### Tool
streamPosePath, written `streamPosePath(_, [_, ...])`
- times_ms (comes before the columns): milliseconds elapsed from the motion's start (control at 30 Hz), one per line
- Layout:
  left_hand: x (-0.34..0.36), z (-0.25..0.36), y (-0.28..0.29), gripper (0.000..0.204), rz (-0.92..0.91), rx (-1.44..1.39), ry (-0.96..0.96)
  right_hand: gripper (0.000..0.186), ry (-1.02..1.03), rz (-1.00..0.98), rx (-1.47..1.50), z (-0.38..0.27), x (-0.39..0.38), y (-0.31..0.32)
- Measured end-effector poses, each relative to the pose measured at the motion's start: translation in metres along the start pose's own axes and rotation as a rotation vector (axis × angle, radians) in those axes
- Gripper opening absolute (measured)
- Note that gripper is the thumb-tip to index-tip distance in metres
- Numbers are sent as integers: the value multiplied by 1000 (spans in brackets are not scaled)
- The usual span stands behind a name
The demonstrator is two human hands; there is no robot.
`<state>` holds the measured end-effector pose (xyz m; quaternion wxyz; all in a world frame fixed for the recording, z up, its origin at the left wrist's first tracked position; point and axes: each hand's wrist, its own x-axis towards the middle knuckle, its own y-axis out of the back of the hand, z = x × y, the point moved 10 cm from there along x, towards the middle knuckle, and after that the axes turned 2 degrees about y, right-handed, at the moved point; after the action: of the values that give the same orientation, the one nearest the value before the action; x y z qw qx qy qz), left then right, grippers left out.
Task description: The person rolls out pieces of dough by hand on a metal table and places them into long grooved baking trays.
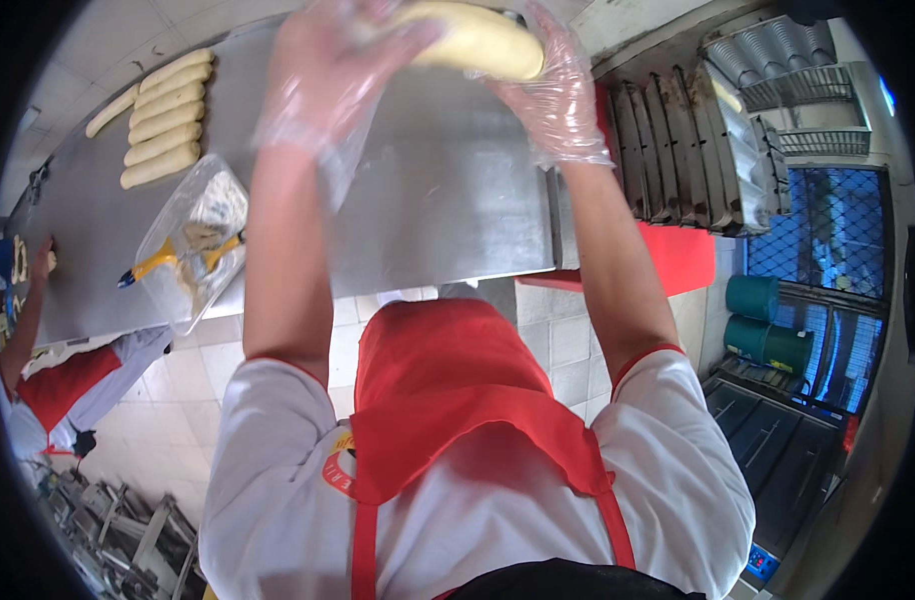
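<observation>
Right, both hands up over the steel table (448, 200) now. Left hand (323, 75) and right hand (558, 90), each in a thin clear plastic glove, are wrapped round one pale yellow dough log (478, 40) — fingers curled closed on it from either end, lifted near the top edge of the view, above the table's far side. Looks like shaping or stretching in mid-air, tho that's my read.

Progress so far, judging by the table: a row of finished dough rolls (163, 120) lies side by side at the far left, touching each other, w/ one more thin piece set apart just beyond them. So a fair batch looks done already. The log in hand isn't down w/ them yet, well apart from that row.

Near the left edge there's a clear plastic tray (193, 245) w/ a yellow-handled scraper (178, 258) lying across it, some scraps inside. To the right, a stack of dark metal loaf tins (678, 150) stands on edge on a red surface, none visibly filled. A co-worker's hand (43, 262) works at the far left end of the table.
</observation>
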<state>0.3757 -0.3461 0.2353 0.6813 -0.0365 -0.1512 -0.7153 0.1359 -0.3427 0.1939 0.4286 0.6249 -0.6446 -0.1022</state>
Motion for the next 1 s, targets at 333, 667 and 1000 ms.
streamPosePath(333, [-258,-190,-59,45,-110,1103,-152,60,117,-395,-231,-30,-203,-161])
streamPosePath(667, [-72,-249,-42,70,-111,1461,169,72,16,-168,-561,83,-63,-202])
streamPosePath(1000, [-247,-214,-22,73,-164,761,53,50,-308,-659,-346,144,-209,-177])
